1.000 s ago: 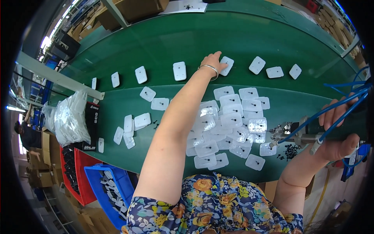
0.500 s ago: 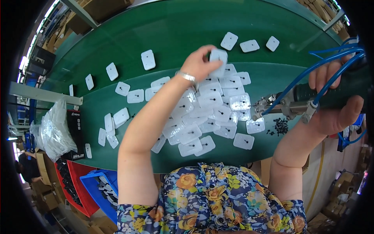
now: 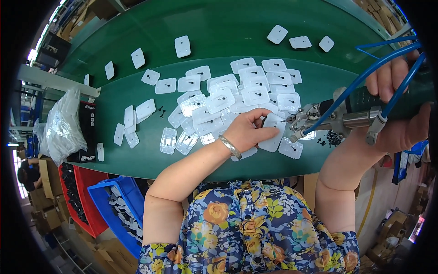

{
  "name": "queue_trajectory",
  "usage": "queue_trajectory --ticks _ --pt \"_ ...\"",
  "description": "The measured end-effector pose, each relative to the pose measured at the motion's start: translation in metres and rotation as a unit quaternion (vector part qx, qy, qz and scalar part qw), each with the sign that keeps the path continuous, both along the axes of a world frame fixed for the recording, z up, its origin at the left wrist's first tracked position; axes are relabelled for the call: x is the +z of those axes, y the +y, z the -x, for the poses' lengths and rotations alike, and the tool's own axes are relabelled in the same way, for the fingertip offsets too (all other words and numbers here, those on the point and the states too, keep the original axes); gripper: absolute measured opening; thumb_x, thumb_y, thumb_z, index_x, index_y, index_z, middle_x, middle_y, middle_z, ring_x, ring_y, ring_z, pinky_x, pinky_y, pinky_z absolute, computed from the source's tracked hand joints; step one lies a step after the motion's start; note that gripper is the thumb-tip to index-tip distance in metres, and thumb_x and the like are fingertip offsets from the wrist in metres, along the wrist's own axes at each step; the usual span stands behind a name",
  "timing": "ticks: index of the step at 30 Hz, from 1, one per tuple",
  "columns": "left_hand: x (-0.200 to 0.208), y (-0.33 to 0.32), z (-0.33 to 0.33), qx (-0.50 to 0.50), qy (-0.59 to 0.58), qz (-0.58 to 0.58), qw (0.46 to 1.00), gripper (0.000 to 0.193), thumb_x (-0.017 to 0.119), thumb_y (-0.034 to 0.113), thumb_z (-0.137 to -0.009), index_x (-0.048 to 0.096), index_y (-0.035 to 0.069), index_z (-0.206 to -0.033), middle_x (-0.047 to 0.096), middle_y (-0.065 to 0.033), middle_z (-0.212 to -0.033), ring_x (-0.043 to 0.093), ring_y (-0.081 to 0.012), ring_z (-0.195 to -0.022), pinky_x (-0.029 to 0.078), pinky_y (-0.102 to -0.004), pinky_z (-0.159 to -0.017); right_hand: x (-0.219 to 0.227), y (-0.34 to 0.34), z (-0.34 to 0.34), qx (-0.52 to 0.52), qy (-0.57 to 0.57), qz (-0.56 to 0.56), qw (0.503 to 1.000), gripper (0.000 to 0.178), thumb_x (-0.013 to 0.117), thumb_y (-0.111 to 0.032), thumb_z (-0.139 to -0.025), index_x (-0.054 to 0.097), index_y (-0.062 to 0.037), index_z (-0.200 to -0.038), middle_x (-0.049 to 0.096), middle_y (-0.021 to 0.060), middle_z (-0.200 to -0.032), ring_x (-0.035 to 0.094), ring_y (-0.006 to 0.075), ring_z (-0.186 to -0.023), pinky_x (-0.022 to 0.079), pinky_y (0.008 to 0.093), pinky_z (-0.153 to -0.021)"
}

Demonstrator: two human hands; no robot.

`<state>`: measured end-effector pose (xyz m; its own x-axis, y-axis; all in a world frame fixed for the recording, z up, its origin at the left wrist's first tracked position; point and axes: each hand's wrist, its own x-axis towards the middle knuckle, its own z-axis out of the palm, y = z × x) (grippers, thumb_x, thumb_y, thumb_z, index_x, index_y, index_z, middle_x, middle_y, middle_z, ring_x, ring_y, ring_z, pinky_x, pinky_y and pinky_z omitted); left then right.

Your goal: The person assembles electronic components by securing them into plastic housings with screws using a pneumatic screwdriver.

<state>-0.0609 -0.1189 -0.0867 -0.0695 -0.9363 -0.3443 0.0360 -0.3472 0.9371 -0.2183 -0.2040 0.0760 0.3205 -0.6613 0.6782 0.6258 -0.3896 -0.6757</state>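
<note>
White rounded rectangular plastic plates (image 3: 219,104) contrasted with a plain green smooth-topped worktable (image 3: 157,157).
The cylindrical power tool (image 3: 406,104) combined a dark green body with silver metal fittings (image 3: 360,119); the flexible hoses (image 3: 340,103) were bright blue. The small loose screws (image 3: 336,137) were black. A red open plastic bin (image 3: 93,196) and a blue open plastic bin (image 3: 101,208) were solid-coloured. The short-sleeved blouse (image 3: 255,223) carried orange and yellow flowers on dark blue.

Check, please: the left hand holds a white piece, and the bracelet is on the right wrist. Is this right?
The side is wrong: the head view shows the bracelet on the left wrist. The left hand does hold a white piece.
</note>
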Motion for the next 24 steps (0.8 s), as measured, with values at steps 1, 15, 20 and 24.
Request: queue_trajectory --ticks 1,15,20,24 --pt "0.004 0.000 0.000 -0.001 0.000 0.001 1.000 0.036 0.069 0.014 -0.070 0.059 0.007 -0.104 0.045 0.0060 -0.068 0.041 -0.0029 -0.062 0.037 -0.0166 -0.057 0.000 0.003 -0.001 -0.003 -0.001 -0.001 1.000 0.063 0.058 -0.041 -0.077 0.033 -0.0008 -0.120 0.049 0.0028 -0.082 0.050 0.0110 -0.072 0.038 0.0244 -0.066" --pt "0.010 -0.007 0.006 -0.008 0.039 -0.002 0.999 0.035 0.069 0.020 -0.070 0.060 0.007 -0.101 0.046 0.0051 -0.059 0.045 -0.0033 -0.049 0.039 -0.0187 -0.040 0.004 0.008 -0.009 -0.029 -0.011 -0.036 0.999 0.059 0.057 -0.045 -0.078 0.039 -0.0045 -0.117 0.050 0.0029 -0.089 0.049 0.0113 -0.083 0.038 0.0227 -0.077" --pt "0.008 -0.005 0.006 0.015 0.028 0.029 0.999 0.036 0.069 0.021 -0.069 0.060 0.006 -0.101 0.046 0.0047 -0.058 0.044 -0.0036 -0.049 0.038 -0.0189 -0.040 0.004 0.004 -0.012 -0.034 -0.013 -0.048 0.998 0.057 0.056 -0.046 -0.078 0.042 -0.0059 -0.116 0.050 0.0030 -0.091 0.049 0.0114 -0.088 0.038 0.0221 -0.080" --pt "0.008 -0.007 0.004 -0.003 -0.043 0.043 0.998 0.035 0.069 0.021 -0.069 0.060 0.005 -0.098 0.048 0.0033 -0.060 0.045 -0.0050 -0.052 0.039 -0.0207 -0.046 0.005 0.015 -0.029 -0.039 -0.016 -0.057 0.998 0.056 0.056 -0.047 -0.078 0.043 -0.0069 -0.115 0.050 0.0030 -0.093 0.048 0.0115 -0.091 0.038 0.0216 -0.083"
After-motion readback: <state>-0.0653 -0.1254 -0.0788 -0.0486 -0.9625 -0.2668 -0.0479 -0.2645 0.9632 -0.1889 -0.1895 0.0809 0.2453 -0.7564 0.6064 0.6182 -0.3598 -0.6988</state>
